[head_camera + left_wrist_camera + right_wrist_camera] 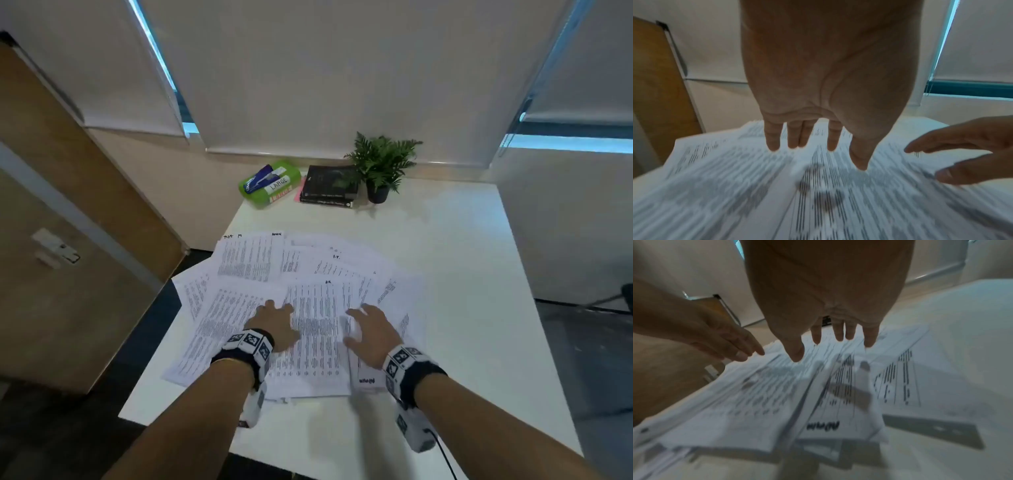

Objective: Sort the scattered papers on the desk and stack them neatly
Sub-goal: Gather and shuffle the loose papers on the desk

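Note:
Several printed white papers (260, 260) lie fanned out and overlapping across the near left part of the white desk (462, 274). My left hand (275, 320) hovers palm down over the left sheets, fingers straight and spread, holding nothing. My right hand (371, 327) hovers just right of the top middle sheet (318, 335), also with straight fingers and nothing in it. In the left wrist view the left hand (809, 142) hangs over blurred print (818, 194), with the right hand (962, 151) at the right edge. In the right wrist view the right hand (830, 340) is above the papers (838, 394).
At the desk's far edge stand a green box labelled LARGE (270, 183), a stack of dark books (330, 186) and a small potted plant (380, 168). A wooden door (68, 205) is at the left. Some sheets overhang the desk's left edge.

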Available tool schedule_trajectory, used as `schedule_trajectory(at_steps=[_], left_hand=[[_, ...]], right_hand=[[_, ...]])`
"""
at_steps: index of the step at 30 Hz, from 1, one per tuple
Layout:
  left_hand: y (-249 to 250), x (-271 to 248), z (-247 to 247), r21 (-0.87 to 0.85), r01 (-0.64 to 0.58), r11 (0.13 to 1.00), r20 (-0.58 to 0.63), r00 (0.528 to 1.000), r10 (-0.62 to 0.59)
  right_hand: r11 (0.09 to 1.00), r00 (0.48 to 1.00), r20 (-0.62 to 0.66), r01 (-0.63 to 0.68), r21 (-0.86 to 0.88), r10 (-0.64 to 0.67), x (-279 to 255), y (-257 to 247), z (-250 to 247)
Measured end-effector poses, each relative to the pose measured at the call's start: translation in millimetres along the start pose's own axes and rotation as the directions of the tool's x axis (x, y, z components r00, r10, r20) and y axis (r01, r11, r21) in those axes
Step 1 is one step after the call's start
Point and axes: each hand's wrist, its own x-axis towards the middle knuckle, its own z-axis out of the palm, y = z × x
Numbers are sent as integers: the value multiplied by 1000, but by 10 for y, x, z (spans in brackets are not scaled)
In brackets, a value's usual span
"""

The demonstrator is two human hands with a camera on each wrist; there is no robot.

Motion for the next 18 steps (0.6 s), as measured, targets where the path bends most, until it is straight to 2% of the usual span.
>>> schedule_trajectory(at_steps=[6, 10, 18], left_hand=[[-143, 359, 691, -83, 68, 994, -235, 968, -86], [-192, 572, 961, -111, 59, 992, -224, 971, -83], [-264, 774, 1114, -168, 32, 985, -258, 963, -76]], right_hand=[[991, 998, -34, 39, -129, -44, 319, 214, 462], [972, 996, -59, 46, -231, -61, 489, 346, 641], [979, 995, -78, 51, -198, -67, 630, 407, 679]])
